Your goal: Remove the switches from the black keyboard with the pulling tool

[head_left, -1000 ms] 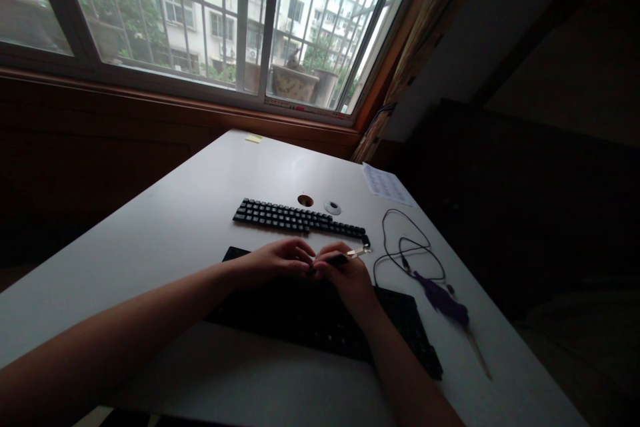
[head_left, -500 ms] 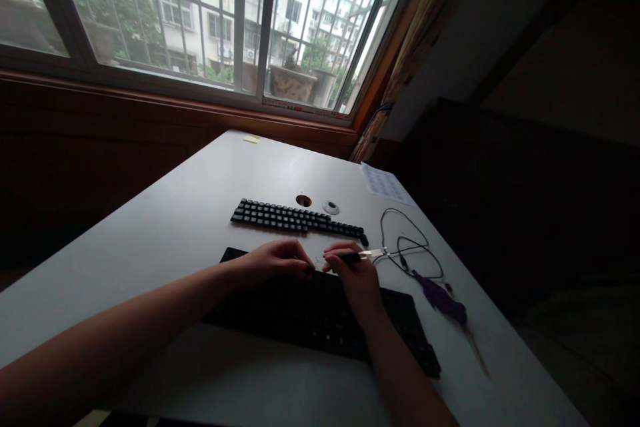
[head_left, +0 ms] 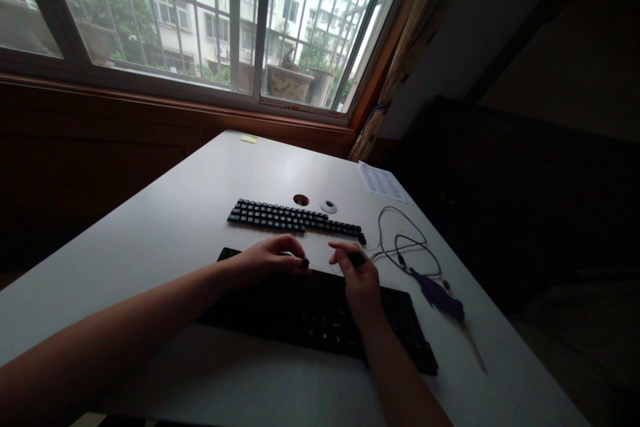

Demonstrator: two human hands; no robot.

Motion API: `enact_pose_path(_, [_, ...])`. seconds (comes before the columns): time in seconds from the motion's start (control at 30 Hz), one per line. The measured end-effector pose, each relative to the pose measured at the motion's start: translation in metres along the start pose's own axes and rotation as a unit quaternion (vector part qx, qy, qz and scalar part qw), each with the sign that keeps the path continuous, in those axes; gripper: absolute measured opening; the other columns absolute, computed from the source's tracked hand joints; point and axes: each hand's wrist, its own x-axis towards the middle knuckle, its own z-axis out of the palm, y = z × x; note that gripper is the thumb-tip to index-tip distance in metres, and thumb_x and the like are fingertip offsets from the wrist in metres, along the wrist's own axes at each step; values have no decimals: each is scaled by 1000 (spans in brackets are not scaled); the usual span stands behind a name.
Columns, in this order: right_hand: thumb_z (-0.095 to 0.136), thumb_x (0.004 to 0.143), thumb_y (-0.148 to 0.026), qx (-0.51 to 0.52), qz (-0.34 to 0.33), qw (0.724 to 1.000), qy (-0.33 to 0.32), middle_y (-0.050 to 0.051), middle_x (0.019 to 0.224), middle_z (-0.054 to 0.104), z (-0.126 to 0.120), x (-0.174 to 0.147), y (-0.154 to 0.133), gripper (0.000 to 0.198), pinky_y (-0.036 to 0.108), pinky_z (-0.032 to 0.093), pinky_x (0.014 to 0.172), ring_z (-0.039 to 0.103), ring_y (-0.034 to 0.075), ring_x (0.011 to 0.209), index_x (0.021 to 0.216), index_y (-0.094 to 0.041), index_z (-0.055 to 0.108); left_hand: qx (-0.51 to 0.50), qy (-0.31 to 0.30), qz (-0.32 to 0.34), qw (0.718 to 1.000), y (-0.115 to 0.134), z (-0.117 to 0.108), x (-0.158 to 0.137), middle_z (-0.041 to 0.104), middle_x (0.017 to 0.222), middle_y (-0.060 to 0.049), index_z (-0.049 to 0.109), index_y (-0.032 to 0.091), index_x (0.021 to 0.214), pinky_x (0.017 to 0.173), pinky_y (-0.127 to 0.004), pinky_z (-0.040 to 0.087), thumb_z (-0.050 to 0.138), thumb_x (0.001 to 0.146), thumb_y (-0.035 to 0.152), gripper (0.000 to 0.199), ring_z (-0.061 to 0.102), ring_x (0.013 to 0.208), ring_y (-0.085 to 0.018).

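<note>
A black keyboard (head_left: 330, 310) lies across the table under both hands, some of its keys too dark to make out. Pinched between the thumb and fingers of my left hand (head_left: 277, 255) is a small black keycap (head_left: 305, 263), just above the keyboard's back edge. My right hand (head_left: 361, 273) is closed round a dark-handled keycap puller (head_left: 357, 258), whose thin wire end shows faintly by the fingers. Behind the keyboard, loose keycaps (head_left: 270, 215) stand in close rows.
A thin black cable (head_left: 425, 244) lies coiled at the right, near a purple brush-like thing (head_left: 443, 297) with a wooden stick. Farther back are a round table hole (head_left: 301, 200), its ring-shaped cover (head_left: 329, 206), a printed sheet (head_left: 383, 181) and a yellow slip (head_left: 249, 139).
My hands have moved apart. The left has lifted slightly, bringing the keycap into view, while the keycap puller has turned in my right hand, away from the left.
</note>
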Motion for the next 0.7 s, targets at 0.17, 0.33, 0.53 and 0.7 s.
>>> enact_pose_path(0.17, [47, 97, -33, 13, 22, 1000, -17, -1, 70, 58, 2, -4, 4, 25, 30, 45, 70, 55, 16, 67, 110, -22, 66, 26, 1, 14, 1000, 0, 1, 0, 70, 95, -7, 62, 14, 95, 85, -32, 49, 78, 77, 33, 31, 67, 90, -19])
enact_pose_path(0.33, [52, 96, -31, -29, -31, 997, -63, 1, 77, 57, 5, -6, -4, 20, 29, 44, 63, 54, 16, 69, 103, -24, 69, 63, 15, 25, 998, 2, 0, 1, 69, 91, -5, 65, 14, 92, 77, -28, 47, 78, 77, 34, 28, 62, 81, -15])
enact_pose_path(0.53, [64, 89, -31, -63, -67, 992, -82, -2, 72, 49, 9, -6, -4, 15, 27, 43, 59, 49, 14, 62, 102, -26, 71, 57, 12, 29, 998, 0, -1, 1, 66, 84, -2, 66, 13, 91, 73, -25, 43, 77, 79, 33, 25, 59, 76, -13])
enact_pose_path(0.7, [68, 87, -28, -62, -79, 990, -102, -3, 72, 48, 9, -6, -3, 18, 27, 43, 59, 49, 14, 62, 104, -26, 70, 54, 7, 28, 998, 1, -2, 2, 66, 83, -3, 66, 13, 92, 72, -24, 42, 75, 81, 32, 24, 58, 76, -12])
